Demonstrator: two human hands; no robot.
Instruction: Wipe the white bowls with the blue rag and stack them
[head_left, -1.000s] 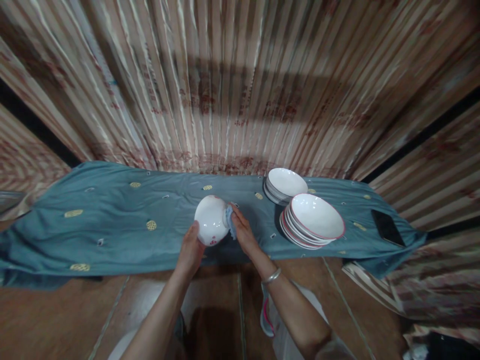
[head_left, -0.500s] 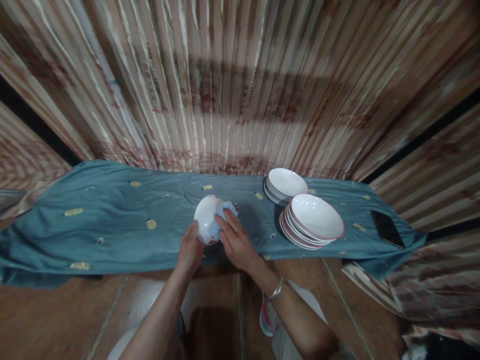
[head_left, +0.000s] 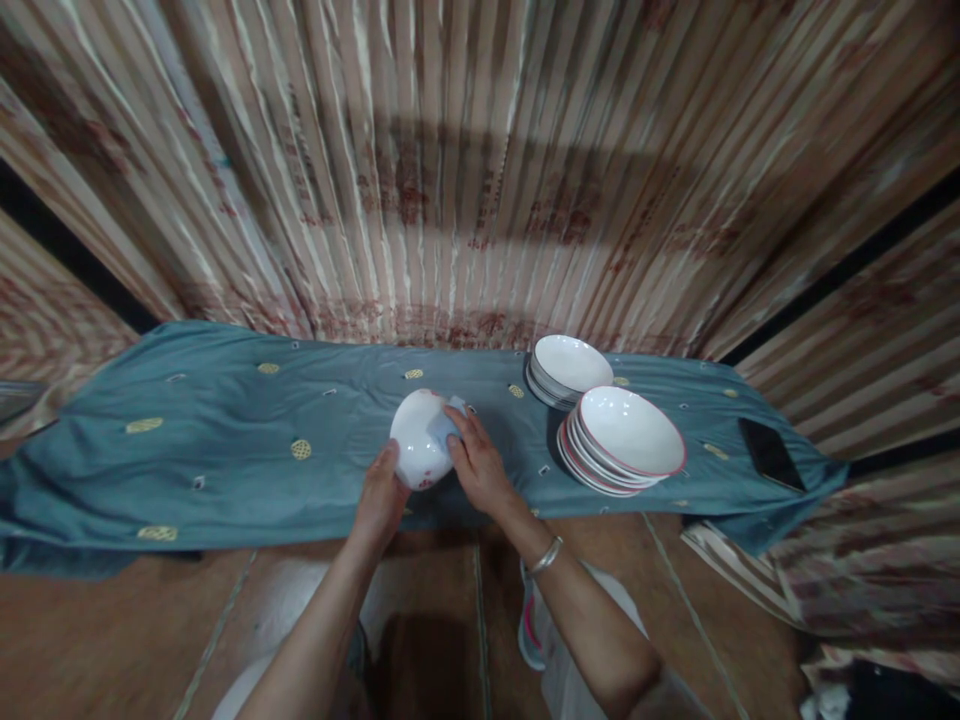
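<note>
A white bowl [head_left: 417, 440] with small red marks is tilted up above the cloth-covered table, its rounded outside facing me. My left hand [head_left: 381, 490] grips its lower left edge, thumb on the surface. On the bowl's right side, my right hand [head_left: 480, 462] presses a light blue cloth [head_left: 442, 428] against it, fingers closed over the cloth. Part of the cloth is hidden under those fingers.
A stack of red-rimmed white bowls [head_left: 634, 432] stands right of my hands. Behind it is a stack of dark-rimmed bowls [head_left: 571, 366]. A black phone [head_left: 771, 454] lies at the right end of the teal tablecloth [head_left: 240, 440]. Pleated curtains [head_left: 450, 180] hang behind.
My right hand has slid the blue cloth slightly up along the bowl's right side. The left hand keeps its grip, and the bowl has turned slightly.
</note>
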